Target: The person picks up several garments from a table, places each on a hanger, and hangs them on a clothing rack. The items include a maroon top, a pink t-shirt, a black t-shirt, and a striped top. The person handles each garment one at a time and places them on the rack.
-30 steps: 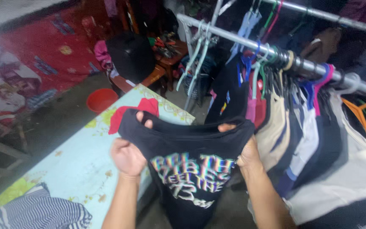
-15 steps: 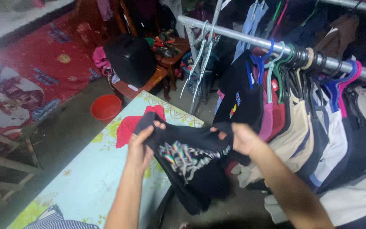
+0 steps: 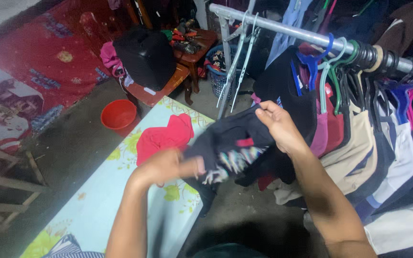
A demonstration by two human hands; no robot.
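- Over the table's (image 3: 96,200) far edge, our left hand (image 3: 166,166) and right hand (image 3: 278,126) both clench the black printed shirt (image 3: 235,143), bunched between them.
- At ten o'clock of the shirt, a red cloth (image 3: 163,136) lies on the table.
- At two o'clock, clothes hang on the rail (image 3: 283,31).

Dim indoor light, flat and cool, with no clear source in view; the far right behind the clothes rail (image 3: 311,36) sinks into near black; motion blur smears the left hand (image 3: 161,167) and the dark printed shirt (image 3: 230,143); the pale worktop (image 3: 120,200) reads brightest; the near floor lies in deep shadow; edges look soft and grainy.
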